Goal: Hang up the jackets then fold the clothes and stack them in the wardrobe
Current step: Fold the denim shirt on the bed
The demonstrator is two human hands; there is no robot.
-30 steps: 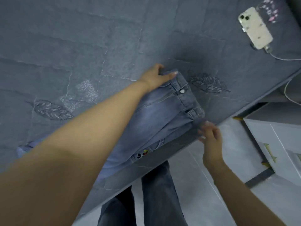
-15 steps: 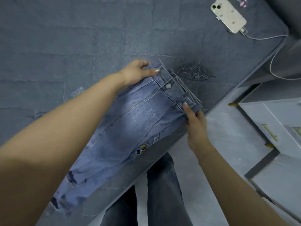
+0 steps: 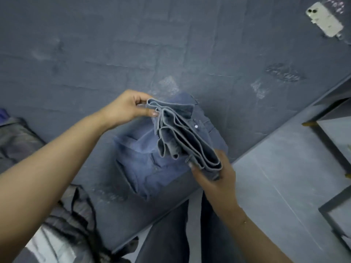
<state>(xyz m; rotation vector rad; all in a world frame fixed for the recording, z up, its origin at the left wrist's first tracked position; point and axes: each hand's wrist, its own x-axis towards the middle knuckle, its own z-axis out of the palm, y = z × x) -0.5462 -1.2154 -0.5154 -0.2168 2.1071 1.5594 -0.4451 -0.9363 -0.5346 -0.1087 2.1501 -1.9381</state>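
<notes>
Now lifted off the bed [image 3: 95, 54], jeans [image 3: 152, 158] pinched at waistband ends by left hand [image 3: 125, 109] and right hand [image 3: 214, 179], ready for folding

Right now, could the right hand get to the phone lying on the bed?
Probably not at once. The right hand grips one end of the jeans, the left hand the other, and the phone lies far off at the bed's corner.

jeans [image 3: 152, 158] on bed [image 3: 95, 54] between both hands, phone [image 3: 323, 19] far right, clothes [image 3: 66, 224] left
</notes>
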